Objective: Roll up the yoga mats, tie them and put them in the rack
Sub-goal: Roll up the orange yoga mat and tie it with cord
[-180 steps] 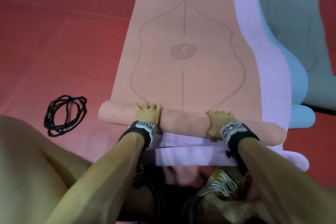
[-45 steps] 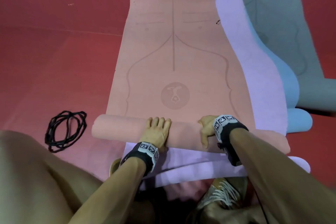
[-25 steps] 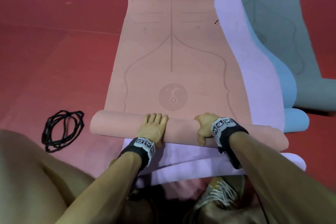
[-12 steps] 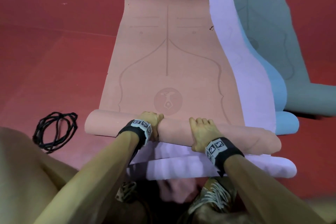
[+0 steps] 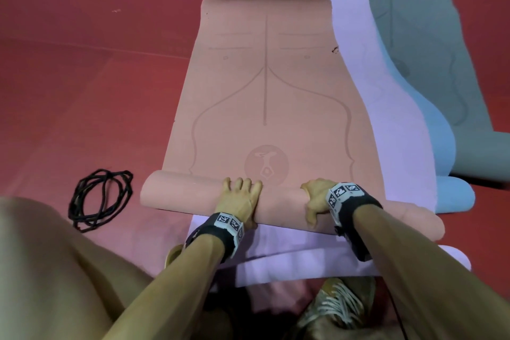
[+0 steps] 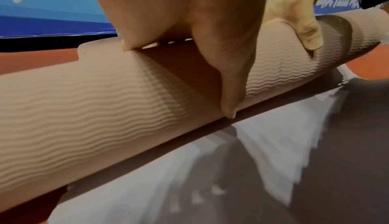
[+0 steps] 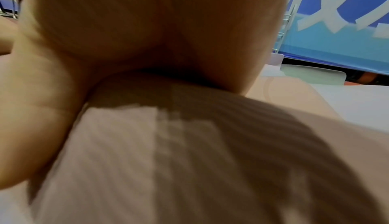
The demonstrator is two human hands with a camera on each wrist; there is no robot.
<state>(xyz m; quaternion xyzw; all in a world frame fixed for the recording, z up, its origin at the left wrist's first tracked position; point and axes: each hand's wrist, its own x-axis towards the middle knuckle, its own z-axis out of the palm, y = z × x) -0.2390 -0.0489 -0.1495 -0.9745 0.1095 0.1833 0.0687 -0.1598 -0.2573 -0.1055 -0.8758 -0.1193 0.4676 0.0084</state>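
The pink yoga mat (image 5: 265, 85) lies flat on the red floor, and its near end is wound into a roll (image 5: 182, 193) lying crosswise in front of me. My left hand (image 5: 240, 199) lies over the roll's middle, fingers curved over the top and thumb (image 6: 231, 94) down its near side. A little to the right, my right hand (image 5: 317, 199) grips the same roll (image 6: 105, 111), thumb on the near face. The right wrist view is blurred: only palm (image 7: 147, 28) and ribbed roll (image 7: 189, 144) show.
A lilac mat (image 5: 358, 107) lies under the pink one, with a light blue mat (image 5: 441, 163) and a grey-green mat (image 5: 430, 44) overlapping to the right. A coil of black cord (image 5: 99, 199) sits on the floor to the roll's left. My shoe (image 5: 339, 309) is below.
The roll has advanced along the pink mat and grown thicker. In the last half second both hands shifted their hold, the left drawn back over the top, the right turned forward.
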